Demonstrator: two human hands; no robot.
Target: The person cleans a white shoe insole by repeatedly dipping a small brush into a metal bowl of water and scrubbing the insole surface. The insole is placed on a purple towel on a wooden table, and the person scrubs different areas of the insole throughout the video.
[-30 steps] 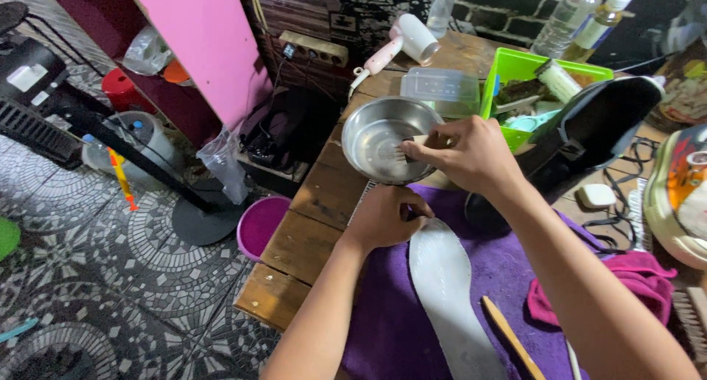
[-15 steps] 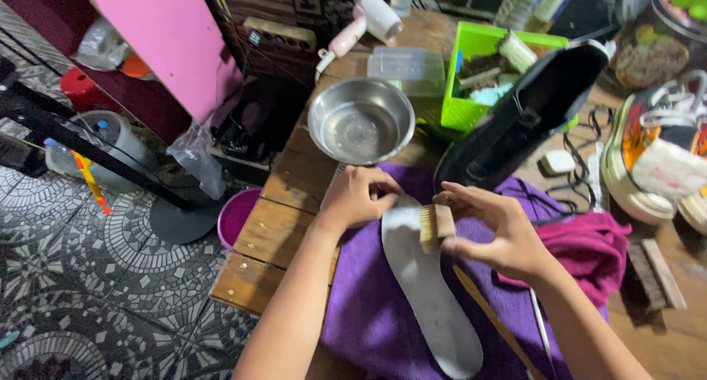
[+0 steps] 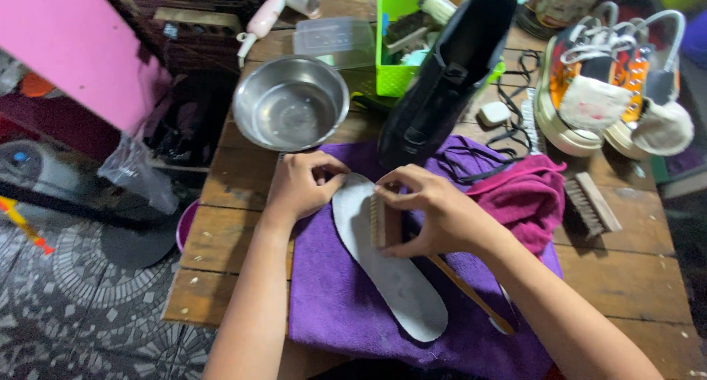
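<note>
A pale grey shoe insole [image 3: 387, 269] lies flat on a purple towel [image 3: 331, 299] spread over the near edge of the wooden bench [image 3: 626, 277], its toe end pointing away from the person. The left hand [image 3: 302, 185] presses its fingers together on that far end, seemingly to pin the insole so it cannot slide. The right hand [image 3: 434, 210] is clamped around a small wooden brush [image 3: 383, 219], bristles down on the insole's upper half, a placing that suits scrubbing along its length. Beside the right hand a crumpled pink cloth [image 3: 526, 196] sits on the towel, and a thin wooden stick [image 3: 471, 295] lies under the wrist. Farther back stand a metal bowl [image 3: 291, 104], a black boot [image 3: 449, 78] and a green basket [image 3: 398, 48]; pale sneakers [image 3: 604, 93] and a second brush [image 3: 593, 203] crowd the right edge
</note>
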